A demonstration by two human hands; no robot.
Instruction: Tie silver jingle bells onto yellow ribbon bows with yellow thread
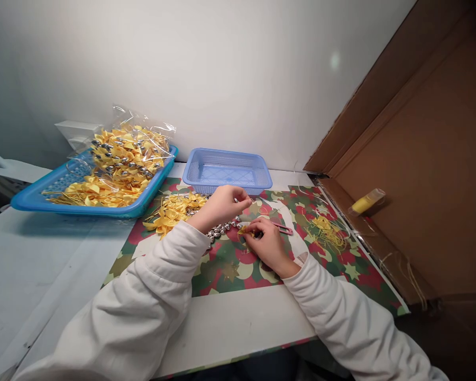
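Head-worn view; forward and downward; near the worktop [230,317]

No text, label, brand, number or sign can be read anywhere in view. The patterned sheet [218,278] on the surface [230,323] shows stars and blotches rather than legible lettering, and the clear plastic bag [161,129] and brown cardboard [424,153] bear no readable print. Any marking on the small yellow cylinder [367,202] is too small to tell.

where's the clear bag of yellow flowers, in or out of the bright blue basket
In: the bag sits within the rim of the basket, its top rising above it.
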